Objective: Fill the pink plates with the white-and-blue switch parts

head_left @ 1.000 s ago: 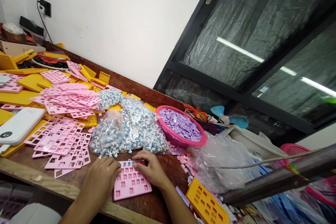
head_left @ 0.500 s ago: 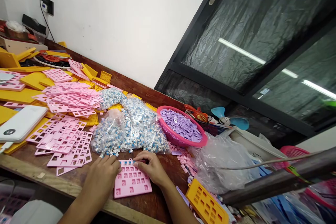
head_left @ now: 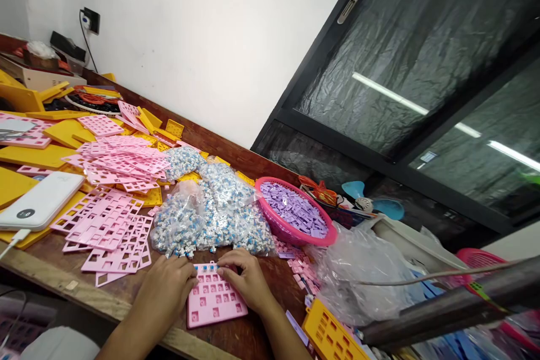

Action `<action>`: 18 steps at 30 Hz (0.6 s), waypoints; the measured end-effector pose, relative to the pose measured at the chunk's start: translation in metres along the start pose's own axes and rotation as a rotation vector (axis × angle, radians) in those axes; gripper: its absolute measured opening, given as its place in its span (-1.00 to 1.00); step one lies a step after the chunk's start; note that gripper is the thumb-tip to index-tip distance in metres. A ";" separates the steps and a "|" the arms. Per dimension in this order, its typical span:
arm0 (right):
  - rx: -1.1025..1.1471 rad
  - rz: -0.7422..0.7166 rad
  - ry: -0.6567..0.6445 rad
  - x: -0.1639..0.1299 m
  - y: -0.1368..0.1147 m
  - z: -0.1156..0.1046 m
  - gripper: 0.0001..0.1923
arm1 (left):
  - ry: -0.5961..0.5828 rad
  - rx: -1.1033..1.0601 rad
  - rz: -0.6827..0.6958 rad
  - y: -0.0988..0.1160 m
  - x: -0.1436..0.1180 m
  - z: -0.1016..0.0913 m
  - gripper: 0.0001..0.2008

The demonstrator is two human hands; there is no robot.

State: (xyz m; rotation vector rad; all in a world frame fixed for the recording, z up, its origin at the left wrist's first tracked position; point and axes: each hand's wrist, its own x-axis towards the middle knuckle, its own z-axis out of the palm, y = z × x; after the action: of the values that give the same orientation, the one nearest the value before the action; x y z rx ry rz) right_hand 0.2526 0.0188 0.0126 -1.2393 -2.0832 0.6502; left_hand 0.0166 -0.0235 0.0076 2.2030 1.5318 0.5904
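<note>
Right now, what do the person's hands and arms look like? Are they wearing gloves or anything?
No gloves. The left hand and right hand are both bare, with no rings, watch or bracelet showing. Both forearms are bare too: no sleeves reach as far as the picture shows. The fingernails look short and plain.

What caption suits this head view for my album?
Both hands, left hand and right hand, press blue switches into a pink plate beside bagged switches.

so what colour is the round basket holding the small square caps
Pink: the round plastic basket holds lilac square caps, clearest in the head view.
</note>
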 end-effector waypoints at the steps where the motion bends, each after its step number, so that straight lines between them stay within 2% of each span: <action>1: -0.030 -0.001 0.000 0.000 -0.001 -0.001 -0.94 | 0.003 -0.009 0.006 -0.001 0.000 0.000 -0.76; 11: -0.130 0.025 -0.055 0.001 -0.001 0.000 -0.92 | 0.005 -0.009 0.022 0.001 0.002 0.000 -0.75; 15: -0.137 0.023 -0.066 0.001 -0.008 -0.003 -0.92 | 0.001 -0.012 0.027 0.000 -0.001 -0.007 -0.78; 18: -0.148 0.034 -0.040 -0.001 -0.010 0.000 -0.89 | 0.016 -0.047 0.032 -0.012 -0.006 -0.017 -0.86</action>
State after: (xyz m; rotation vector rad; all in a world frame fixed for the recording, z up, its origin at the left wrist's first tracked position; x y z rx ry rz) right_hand 0.2470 0.0135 0.0189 -1.3557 -2.1813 0.5480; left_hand -0.0033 -0.0243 0.0144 2.1967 1.4775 0.6492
